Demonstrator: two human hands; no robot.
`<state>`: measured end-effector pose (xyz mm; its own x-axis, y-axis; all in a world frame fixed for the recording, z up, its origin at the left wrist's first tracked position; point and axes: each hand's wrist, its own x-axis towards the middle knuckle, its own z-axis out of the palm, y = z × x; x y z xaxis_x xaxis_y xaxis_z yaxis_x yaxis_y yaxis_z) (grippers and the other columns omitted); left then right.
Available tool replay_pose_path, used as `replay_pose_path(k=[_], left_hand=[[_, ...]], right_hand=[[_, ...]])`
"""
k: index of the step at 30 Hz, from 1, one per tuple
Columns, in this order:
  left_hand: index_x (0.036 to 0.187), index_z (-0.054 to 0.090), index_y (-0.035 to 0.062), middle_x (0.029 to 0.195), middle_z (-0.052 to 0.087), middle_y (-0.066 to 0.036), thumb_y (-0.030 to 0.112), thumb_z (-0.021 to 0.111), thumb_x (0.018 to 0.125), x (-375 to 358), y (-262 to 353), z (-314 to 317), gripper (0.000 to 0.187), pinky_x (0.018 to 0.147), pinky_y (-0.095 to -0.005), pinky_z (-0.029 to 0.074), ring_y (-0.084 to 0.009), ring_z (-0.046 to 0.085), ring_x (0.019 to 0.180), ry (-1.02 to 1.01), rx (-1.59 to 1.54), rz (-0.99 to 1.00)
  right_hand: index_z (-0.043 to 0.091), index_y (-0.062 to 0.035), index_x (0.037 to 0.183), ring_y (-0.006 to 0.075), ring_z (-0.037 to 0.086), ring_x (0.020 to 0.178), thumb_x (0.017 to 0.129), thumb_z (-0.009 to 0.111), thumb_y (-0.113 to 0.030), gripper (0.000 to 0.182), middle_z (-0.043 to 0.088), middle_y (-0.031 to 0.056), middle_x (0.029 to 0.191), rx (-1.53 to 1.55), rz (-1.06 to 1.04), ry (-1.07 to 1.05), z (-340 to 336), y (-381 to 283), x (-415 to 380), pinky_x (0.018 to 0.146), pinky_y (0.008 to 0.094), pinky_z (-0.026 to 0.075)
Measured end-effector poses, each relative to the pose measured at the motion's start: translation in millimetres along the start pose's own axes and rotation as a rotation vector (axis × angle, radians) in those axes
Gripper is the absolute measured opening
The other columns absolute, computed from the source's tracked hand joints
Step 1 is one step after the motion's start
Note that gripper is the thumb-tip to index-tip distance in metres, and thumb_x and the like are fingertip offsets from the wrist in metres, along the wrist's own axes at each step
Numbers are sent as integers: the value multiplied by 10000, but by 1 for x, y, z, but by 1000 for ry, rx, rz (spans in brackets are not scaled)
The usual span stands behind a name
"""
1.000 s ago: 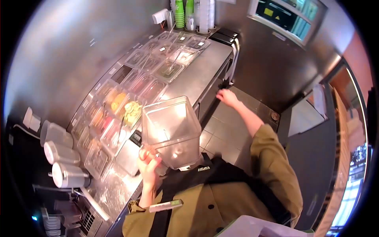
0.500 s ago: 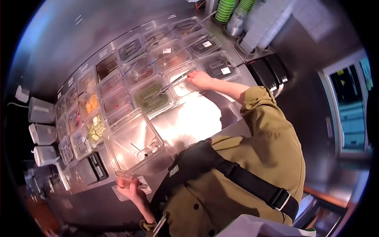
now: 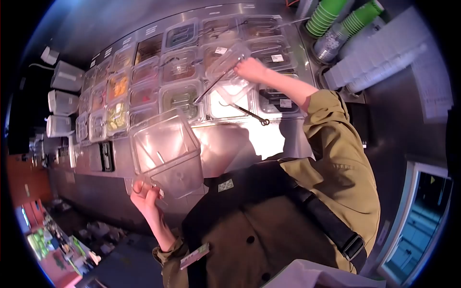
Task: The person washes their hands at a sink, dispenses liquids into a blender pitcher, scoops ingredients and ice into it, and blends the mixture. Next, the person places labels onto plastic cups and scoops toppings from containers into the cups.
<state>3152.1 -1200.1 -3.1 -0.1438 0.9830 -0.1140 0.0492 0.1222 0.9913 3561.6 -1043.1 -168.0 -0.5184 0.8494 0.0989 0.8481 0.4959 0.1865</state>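
Observation:
At the counter's front edge, a large clear container [image 3: 165,144] sits tilted, and my left hand [image 3: 146,193] is closed at its lower left corner. A small clear piece shows by those fingers. My right hand [image 3: 249,70] pinches a raised clear lid [image 3: 231,60] above the lidded pans. From near that hand a long metal utensil [image 3: 216,85] slants down to the pan with green contents [image 3: 182,100]; whether my fingers touch it is unclear. Below the lid is a brightly lit white pan [image 3: 228,102], with dark-handled tongs [image 3: 247,113] lying across its front rim.
Pans of orange food [image 3: 117,86] and sliced green food [image 3: 116,117] stand to the left. Stacked green cups [image 3: 326,17] and clear containers [image 3: 374,57] are at the back right. White bins [image 3: 62,102] line the far left. A black box [image 3: 106,157] sits near the left front edge.
The view has shifted. My right hand has lifted the clear lid off the white pan, and the dark-handled tongs now show there. My left hand remains at the large container's corner.

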Motion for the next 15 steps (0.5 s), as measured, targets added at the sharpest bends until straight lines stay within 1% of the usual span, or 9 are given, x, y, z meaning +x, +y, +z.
replay_pose_path(k=[3,6,9,10,12,13,14,15], left_hand=[[681,402,39,528,404,-5,-64,526,613,-3,2,12,176,405,-211,363,-87,396,423,26,-20,-4],[679,418,29,535,407,-6,-67,512,606,-7,2,16,154,397,-210,363,-92,409,432,35,4,-20],[669,423,28,546,413,-5,-61,512,601,-9,4,19,143,393,-204,362,-88,415,440,17,13,-67],[668,426,28,551,421,-6,-60,513,600,-10,4,19,141,393,-203,362,-85,418,442,4,21,-78],[670,432,30,562,438,-3,-54,526,610,-10,4,17,140,398,-198,362,-77,421,447,-29,58,-100],[672,435,32,567,446,-1,-51,539,619,-10,4,17,143,401,-194,361,-71,423,450,-48,85,-109],[675,439,34,572,455,2,-47,551,628,-9,4,17,146,404,-190,360,-66,425,453,-69,109,-115],[677,443,36,571,462,8,-41,566,640,-7,3,16,150,413,-184,356,-59,427,458,-101,157,-118]], right_hand=[[618,-41,757,220,618,740,706,516,-114,135,625,93,814,-76,46,-68,11,14,38,594,339,490],[625,-31,773,249,616,770,696,537,-113,144,623,119,799,-60,98,-55,23,22,61,626,349,497],[628,-18,779,276,612,781,682,549,-102,150,616,146,833,89,164,-105,23,24,57,637,361,499],[604,-13,807,278,602,787,697,544,-114,162,601,142,864,137,171,-147,14,21,48,657,364,494],[561,-9,858,273,589,788,712,544,-151,205,580,129,831,115,-7,190,30,22,18,655,368,481],[539,-12,867,270,581,794,728,537,-182,219,567,123,794,121,44,262,15,13,-2,650,361,474],[518,-16,876,267,573,799,744,530,-213,237,554,116,757,122,96,336,-16,-9,-28,644,355,468],[508,-18,873,278,583,713,771,518,-275,277,535,123,728,216,240,333,-39,-35,-55,577,362,461]])
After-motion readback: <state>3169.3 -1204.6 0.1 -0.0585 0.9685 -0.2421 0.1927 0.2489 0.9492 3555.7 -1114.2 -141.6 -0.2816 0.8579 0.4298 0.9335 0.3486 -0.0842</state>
